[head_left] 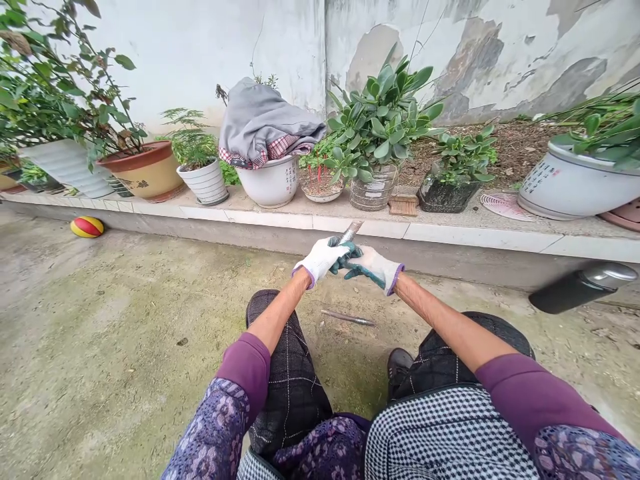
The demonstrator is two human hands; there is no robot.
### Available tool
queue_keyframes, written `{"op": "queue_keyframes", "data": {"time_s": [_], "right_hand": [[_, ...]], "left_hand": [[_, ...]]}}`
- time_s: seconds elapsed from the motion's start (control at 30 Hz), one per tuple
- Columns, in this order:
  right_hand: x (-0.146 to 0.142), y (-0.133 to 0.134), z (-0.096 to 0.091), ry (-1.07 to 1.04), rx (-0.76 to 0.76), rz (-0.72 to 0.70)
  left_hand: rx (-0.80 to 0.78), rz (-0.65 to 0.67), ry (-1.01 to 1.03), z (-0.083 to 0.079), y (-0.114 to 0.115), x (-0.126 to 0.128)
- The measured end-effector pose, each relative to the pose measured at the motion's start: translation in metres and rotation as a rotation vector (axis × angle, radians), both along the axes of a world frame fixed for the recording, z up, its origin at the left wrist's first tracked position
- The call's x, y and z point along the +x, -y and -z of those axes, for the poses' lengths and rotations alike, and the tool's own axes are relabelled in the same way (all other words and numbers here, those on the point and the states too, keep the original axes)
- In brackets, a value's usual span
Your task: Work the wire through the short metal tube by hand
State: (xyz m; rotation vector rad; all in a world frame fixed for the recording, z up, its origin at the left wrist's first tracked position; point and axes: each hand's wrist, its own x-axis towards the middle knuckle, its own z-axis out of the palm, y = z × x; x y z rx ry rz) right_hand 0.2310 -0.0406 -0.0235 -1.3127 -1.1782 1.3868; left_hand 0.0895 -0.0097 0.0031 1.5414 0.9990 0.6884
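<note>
Both hands wear white work gloves with green palms and purple cuffs. My left hand [323,259] and my right hand [373,266] meet in front of my knees, fingers closed together around a thin grey metal tool [350,231] whose flat end sticks up above the gloves. Which hand carries most of the grip is hard to tell. A second slim metal rod [349,318] lies on the concrete ground just below the hands, between my knees.
A low tiled ledge [450,233] runs across ahead, lined with potted plants [380,133] and a white pot draped with grey cloth [267,127]. A red-yellow ball [87,227] lies at left; a dark cylinder flask [580,288] lies on the ground at right.
</note>
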Motion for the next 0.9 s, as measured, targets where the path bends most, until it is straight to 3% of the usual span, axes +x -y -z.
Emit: {"op": "queue_keyframes", "data": {"time_s": [0.17, 0.33, 0.5, 0.57, 0.67, 0.73, 0.83, 0.9], "right_hand": [[0.001, 0.006, -0.006, 0.095, -0.078, 0.038], [0.006, 0.011, -0.017, 0.160, 0.027, 0.052], [0.001, 0.012, -0.010, 0.339, 0.060, 0.071], [0.000, 0.009, -0.008, 0.417, 0.067, 0.042], [0.003, 0.005, -0.008, 0.651, 0.194, -0.006], [0.005, 0.005, -0.009, 0.724, 0.176, -0.033], [0.001, 0.008, -0.005, 0.480, -0.013, -0.022], [-0.005, 0.011, 0.000, 0.271, -0.059, 0.012]], "left_hand": [[0.005, 0.009, 0.037, -0.005, 0.002, -0.002], [-0.034, -0.088, 0.137, -0.003, -0.005, -0.004], [0.004, -0.158, 0.172, 0.007, -0.014, -0.003], [0.065, -0.185, 0.125, 0.011, -0.017, -0.003], [0.182, -0.181, -0.059, 0.012, -0.021, -0.007], [0.275, -0.161, -0.182, 0.012, -0.022, -0.010], [0.353, -0.166, -0.270, 0.011, -0.023, -0.013], [0.362, -0.179, -0.260, 0.010, -0.022, -0.012]]}}
